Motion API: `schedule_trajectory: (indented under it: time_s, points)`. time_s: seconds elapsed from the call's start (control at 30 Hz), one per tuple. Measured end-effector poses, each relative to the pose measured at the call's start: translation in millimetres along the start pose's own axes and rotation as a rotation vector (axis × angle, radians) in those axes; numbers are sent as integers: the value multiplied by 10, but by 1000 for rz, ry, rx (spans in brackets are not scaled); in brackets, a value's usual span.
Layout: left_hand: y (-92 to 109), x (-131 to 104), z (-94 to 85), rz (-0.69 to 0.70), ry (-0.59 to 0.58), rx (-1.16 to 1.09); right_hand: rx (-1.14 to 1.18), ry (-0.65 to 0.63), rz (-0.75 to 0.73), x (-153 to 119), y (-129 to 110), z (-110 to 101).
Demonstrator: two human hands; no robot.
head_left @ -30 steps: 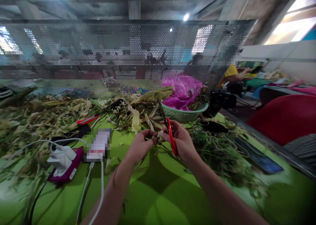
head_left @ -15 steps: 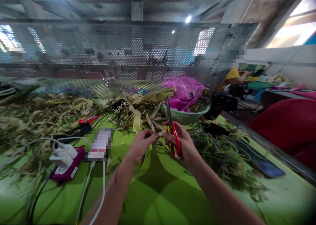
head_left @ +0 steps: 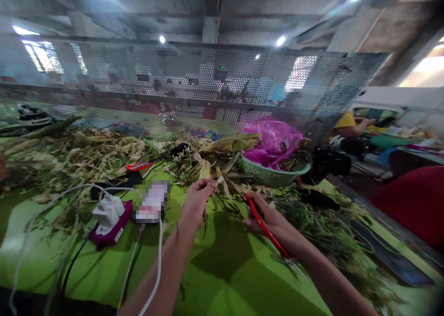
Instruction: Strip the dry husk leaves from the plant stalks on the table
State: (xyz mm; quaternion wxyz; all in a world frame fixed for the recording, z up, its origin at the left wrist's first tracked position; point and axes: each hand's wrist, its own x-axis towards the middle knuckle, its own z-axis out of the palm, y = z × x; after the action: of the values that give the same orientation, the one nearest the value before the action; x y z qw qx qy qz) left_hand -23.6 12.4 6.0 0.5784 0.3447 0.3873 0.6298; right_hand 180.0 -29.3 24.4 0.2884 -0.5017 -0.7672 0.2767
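Note:
My left hand (head_left: pixel 198 200) is closed in a pinch on the end of a thin, pale strip of dried corn husk. My right hand (head_left: pixel 279 226) grips a pair of red-handled scissors (head_left: pixel 265 229), whose blades point up and left toward the dry husks and blur into them. Just beyond my fingers lies a heap of dried husks (head_left: pixel 229 145), with a yellowish-green piece (head_left: pixel 205 170) close to my left fingertips. To the right of my right hand is a pile of thin green strands (head_left: pixel 324 232).
Dry husk scraps (head_left: pixel 83 156) spread across the left of the green table (head_left: pixel 222 279). A red cutter (head_left: pixel 142 166), a phone (head_left: pixel 152 202) and a purple power strip (head_left: pixel 111 226) with cables lie left. A green basket (head_left: pixel 277 175) holds a pink plastic bag (head_left: pixel 274 142). A perforated metal screen (head_left: pixel 187 84) stands behind.
The scissors have swung down from upright to lie slanted in my right hand, which has drawn away to the right from my left hand. The view has shifted.

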Motion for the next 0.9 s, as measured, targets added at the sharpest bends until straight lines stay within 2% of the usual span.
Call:
schedule_trajectory:
  time_s: [0.1, 0.3, 0.57, 0.73, 0.9]
  points:
    - [-17, 3, 6, 8, -1, 6, -43, -61, 29, 25, -38, 36]
    - [-29, -12, 29, -2, -28, -12, -68, -65, 48, 101, -70, 112]
    - [19, -61, 67, -72, -38, 27, -77, -3, 66, 116, -16, 199]
    - [26, -73, 67, -71, -33, 47, -113, 38, 75, 118, 69, 217]
    - [-26, -59, 20, -113, -82, 20, -45, 74, 80, 110, 123, 212]
